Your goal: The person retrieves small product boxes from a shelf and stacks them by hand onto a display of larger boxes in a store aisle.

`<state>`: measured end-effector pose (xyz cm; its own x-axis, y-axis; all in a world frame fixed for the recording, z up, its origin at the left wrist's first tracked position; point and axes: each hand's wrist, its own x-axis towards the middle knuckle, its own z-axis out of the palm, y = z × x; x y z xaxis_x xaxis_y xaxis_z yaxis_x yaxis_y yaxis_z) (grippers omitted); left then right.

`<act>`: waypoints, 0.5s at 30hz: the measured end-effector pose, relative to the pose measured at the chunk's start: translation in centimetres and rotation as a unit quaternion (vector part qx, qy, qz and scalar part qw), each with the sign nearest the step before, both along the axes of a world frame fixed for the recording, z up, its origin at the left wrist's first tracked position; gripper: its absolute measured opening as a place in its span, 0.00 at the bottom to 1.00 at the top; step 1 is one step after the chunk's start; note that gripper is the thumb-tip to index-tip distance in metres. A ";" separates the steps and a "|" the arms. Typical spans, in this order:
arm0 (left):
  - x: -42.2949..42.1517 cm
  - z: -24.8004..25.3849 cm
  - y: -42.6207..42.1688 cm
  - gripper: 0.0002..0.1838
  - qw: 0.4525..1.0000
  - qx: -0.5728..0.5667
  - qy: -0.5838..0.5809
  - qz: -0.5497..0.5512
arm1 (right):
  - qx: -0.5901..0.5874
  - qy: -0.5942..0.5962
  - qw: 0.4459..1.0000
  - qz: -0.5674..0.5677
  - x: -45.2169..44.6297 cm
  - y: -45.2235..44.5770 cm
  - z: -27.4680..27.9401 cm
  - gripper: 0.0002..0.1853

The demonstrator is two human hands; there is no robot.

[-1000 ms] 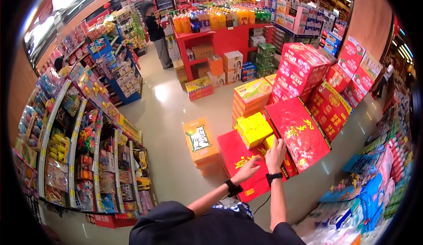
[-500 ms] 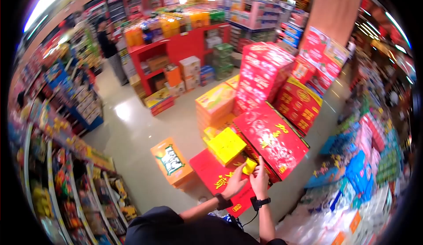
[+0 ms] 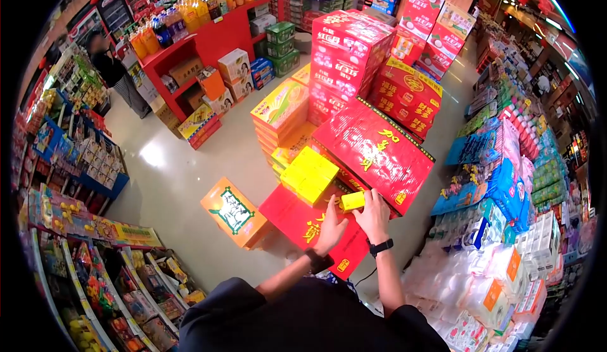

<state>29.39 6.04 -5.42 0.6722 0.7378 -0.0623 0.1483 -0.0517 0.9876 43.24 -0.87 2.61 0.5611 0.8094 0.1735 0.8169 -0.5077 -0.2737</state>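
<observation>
My right hand grips a small yellow box at its right end, just above a red carton. Beside that box, my left hand is open over the carton, with its fingers stretched out and apart. Beneath both hands lies the red carton with gold characters. A block of yellow packs rests on its far part, beyond my left hand. Behind the small box rises a taller red carton with a shiny wrapped top.
An orange carton stack stands on the floor at left. Pink cartons are piled high behind. Plastic-wrapped packs line the right side, and shelves the lower left. A person stands at the far left.
The small yellow box has turned to lie lengthwise in my right hand. My left hand, earlier close against it, is now apart from it. The whole view has shifted.
</observation>
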 end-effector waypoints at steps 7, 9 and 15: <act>-0.4 -4.4 -0.7 0.42 0.999 -0.037 0.027 -0.025 | 0.032 0.067 0.997 -0.008 0.3 0.3 -1.4 0.32; 0.1 -6.5 -1.2 0.42 0.998 0.031 0.048 -0.015 | 0.059 0.085 0.995 0.009 0.7 0.1 -2.0 0.33; 0.7 -6.9 0.2 0.44 0.994 -0.095 0.045 -0.034 | 0.048 0.055 0.997 0.019 0.9 0.3 -3.0 0.31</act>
<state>30.11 6.22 -12.29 0.7055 0.6598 -0.2588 0.2391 0.1222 0.9633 44.13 -0.54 -0.40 0.5498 0.8133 0.1903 0.7975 -0.4434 -0.4090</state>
